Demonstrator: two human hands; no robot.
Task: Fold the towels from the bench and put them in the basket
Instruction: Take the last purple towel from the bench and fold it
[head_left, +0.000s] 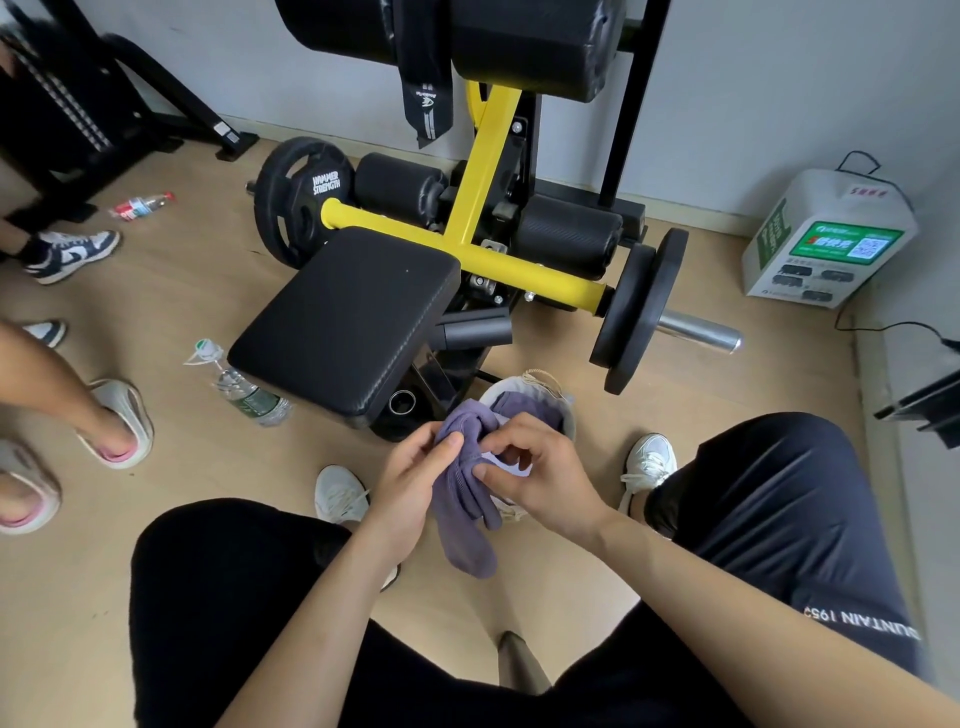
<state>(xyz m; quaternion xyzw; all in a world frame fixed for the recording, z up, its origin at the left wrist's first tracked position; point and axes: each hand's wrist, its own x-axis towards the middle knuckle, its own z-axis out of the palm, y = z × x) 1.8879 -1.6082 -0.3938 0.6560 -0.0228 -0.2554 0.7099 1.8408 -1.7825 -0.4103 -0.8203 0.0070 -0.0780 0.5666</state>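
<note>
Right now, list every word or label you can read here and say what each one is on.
"HAMMER STRENGTH": black weight plate.
"UNTAIN 195", upside down, ends cut off: shorts.
Too small or blurred: green sticker on the white box, strap logo, red-label bottle, green-label bottle.

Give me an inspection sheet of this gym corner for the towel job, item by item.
Surface: bench pad bare, no towels on it.
Job's things: purple towel held by the basket; another towel inside it.
Clutter: water bottle beside the bench, second bottle farther off, both on the floor.
Grips: left hand and right hand both pinch the towel.
Cables: black cable by the white box.
Surroundings: weight plates; other people's feet at left.
</note>
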